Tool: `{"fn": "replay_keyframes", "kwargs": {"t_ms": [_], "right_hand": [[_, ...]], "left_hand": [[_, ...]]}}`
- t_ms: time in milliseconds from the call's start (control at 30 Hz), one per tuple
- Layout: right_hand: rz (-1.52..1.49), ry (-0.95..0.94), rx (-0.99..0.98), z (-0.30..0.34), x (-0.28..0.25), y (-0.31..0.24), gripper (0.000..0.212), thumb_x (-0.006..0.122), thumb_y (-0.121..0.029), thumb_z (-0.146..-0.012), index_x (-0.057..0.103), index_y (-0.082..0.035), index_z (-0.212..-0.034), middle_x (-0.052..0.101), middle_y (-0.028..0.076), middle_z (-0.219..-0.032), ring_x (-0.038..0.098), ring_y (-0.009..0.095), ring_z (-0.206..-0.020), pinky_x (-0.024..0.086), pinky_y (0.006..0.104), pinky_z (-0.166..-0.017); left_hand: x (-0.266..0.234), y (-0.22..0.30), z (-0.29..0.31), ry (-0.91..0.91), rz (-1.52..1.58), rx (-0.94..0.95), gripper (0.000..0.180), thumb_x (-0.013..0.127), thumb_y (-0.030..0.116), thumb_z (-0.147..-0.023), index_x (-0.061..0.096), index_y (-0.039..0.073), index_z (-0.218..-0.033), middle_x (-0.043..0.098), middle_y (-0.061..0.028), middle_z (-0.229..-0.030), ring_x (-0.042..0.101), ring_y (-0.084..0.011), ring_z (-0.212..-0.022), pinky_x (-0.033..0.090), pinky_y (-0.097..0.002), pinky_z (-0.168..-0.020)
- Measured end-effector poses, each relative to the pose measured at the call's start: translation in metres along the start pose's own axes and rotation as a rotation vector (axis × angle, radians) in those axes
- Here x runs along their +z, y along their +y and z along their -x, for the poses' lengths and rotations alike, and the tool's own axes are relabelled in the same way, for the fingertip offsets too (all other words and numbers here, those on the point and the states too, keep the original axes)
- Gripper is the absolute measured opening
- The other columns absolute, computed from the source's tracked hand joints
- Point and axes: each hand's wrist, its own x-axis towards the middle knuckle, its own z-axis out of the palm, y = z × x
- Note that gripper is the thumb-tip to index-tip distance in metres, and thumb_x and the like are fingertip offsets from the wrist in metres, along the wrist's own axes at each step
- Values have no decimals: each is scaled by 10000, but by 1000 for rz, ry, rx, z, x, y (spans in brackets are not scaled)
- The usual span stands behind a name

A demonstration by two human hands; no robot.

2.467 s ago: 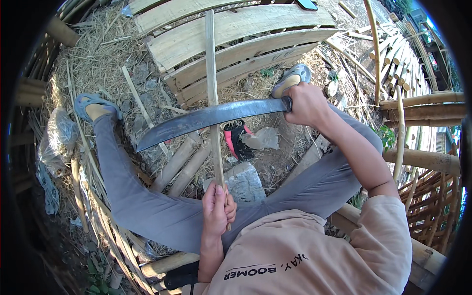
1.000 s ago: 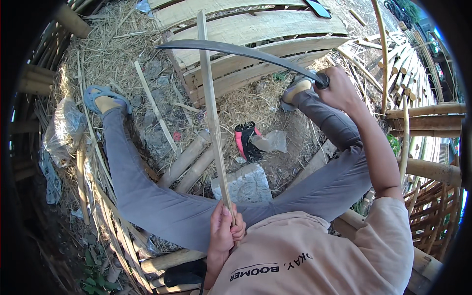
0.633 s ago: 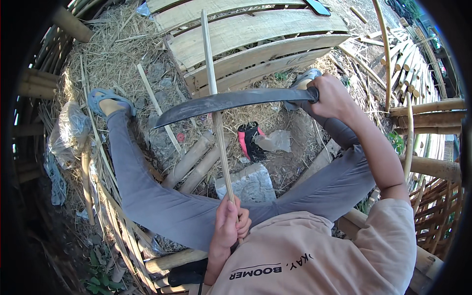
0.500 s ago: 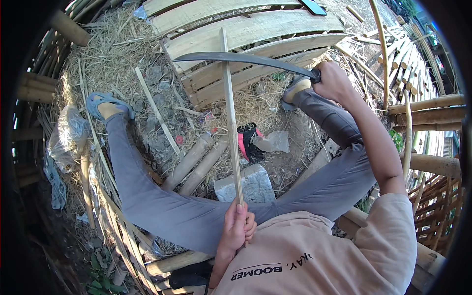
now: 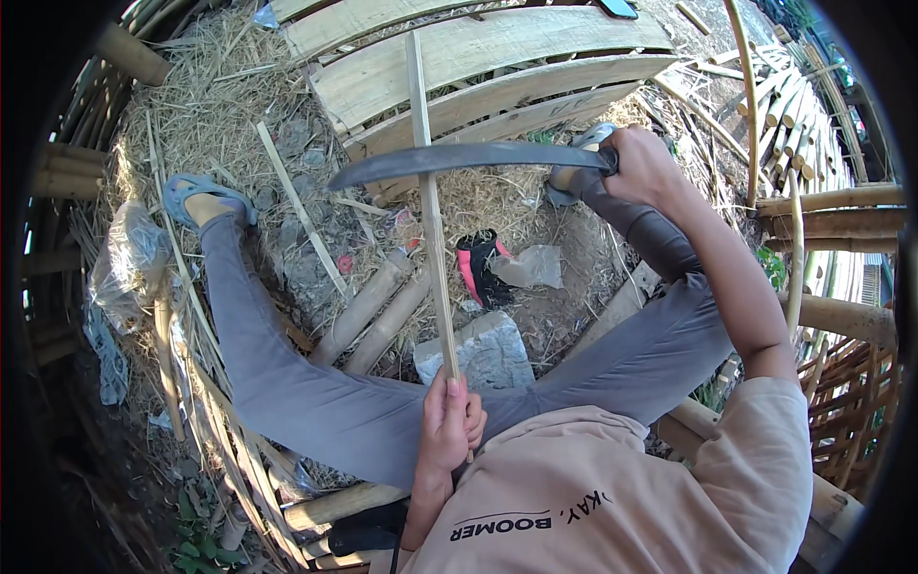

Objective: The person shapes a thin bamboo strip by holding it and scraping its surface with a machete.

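My left hand (image 5: pixel 448 423), close to my lap, is closed around the lower end of a long, thin bamboo strip (image 5: pixel 436 258). The strip points away from me, its far end over a slatted wooden bench. My right hand (image 5: pixel 639 167) grips the handle of a machete (image 5: pixel 459 157) with a long, dark, curved blade. The blade lies crosswise over the upper part of the strip, its tip reaching out to the left. From this view I cannot tell how deep the edge sits against the strip.
Between my legs are a pale stone block (image 5: pixel 483 351), two bamboo poles (image 5: pixel 368 311) and a black and pink cloth item (image 5: pixel 480 271). Ahead stands the slatted bench (image 5: pixel 488 59) with a phone (image 5: pixel 619 9). Cut bamboo (image 5: pixel 786 117) lies at the right; straw covers the ground.
The machete has moved nearer to me along the strip, its blade now lower in view. The strip's far end has shifted a little left, with my left hand.
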Motion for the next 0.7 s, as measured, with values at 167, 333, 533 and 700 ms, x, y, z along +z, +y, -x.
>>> {"fn": "replay_keyframes", "kwargs": {"t_ms": [167, 333, 533, 700], "right_hand": [[42, 19, -89, 13, -10, 1, 229, 665, -183, -628, 729, -20, -776, 662, 244, -738, 671, 399, -733, 564, 463, -748], [46, 57, -110, 15, 2, -4, 243, 683, -205, -634, 739, -30, -792, 673, 215, -749, 681, 387, -763, 569, 448, -745], [36, 27, -76, 15, -5, -9, 321, 699, -201, -600, 752, -10, -853, 679, 223, -769, 688, 380, -764, 573, 440, -766], [119, -63, -132, 10, -11, -12, 326, 720, -208, -574, 760, -43, -852, 678, 218, -746, 687, 379, -752, 575, 441, -751]], "left_hand": [[0, -8, -2, 51, -53, 29, 292, 369, 372, -1094, 386, 120, -947, 307, 44, -559, 252, -21, -417, 206, -211, -359], [3, 0, -7, 52, -91, 39, 288, 376, 354, -1094, 376, 119, -928, 305, 48, -558, 253, -16, -421, 206, -213, -360], [-2, -13, -8, 66, -52, 42, 285, 385, 344, -1093, 373, 118, -919, 312, 53, -557, 261, -13, -420, 197, -211, -360], [3, -4, -10, 61, -104, 45, 279, 388, 337, -1093, 377, 113, -927, 319, 52, -559, 280, -12, -423, 215, -208, -361]]}}
